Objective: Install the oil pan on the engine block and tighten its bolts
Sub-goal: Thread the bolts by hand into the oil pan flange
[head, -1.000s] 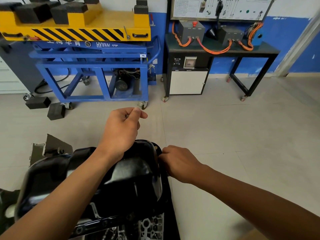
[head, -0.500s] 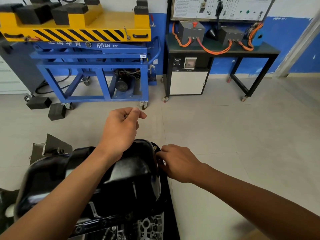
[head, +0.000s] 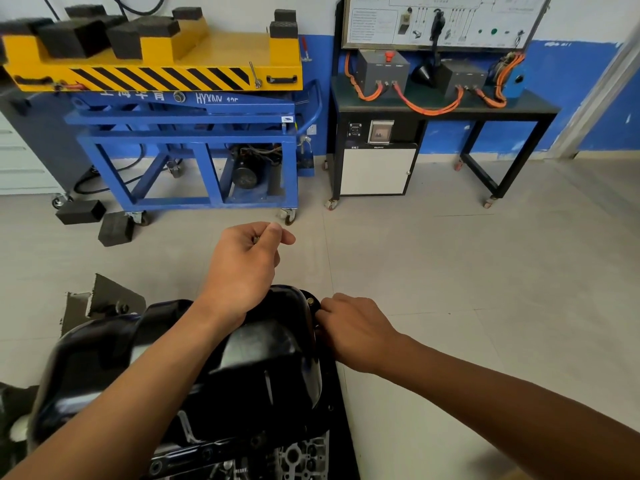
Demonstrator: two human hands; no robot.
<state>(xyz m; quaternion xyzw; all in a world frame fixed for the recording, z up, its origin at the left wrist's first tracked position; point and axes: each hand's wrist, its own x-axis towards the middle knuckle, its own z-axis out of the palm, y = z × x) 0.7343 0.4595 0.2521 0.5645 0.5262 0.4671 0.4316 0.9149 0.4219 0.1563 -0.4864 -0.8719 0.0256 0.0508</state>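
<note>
Left hand (head: 242,268) hangs beyond the oil pan (head: 263,368), blue lift cart (head: 187,140) behind

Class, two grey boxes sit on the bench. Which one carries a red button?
The left grey box, with the red button on top; the right grey box has none.
</note>
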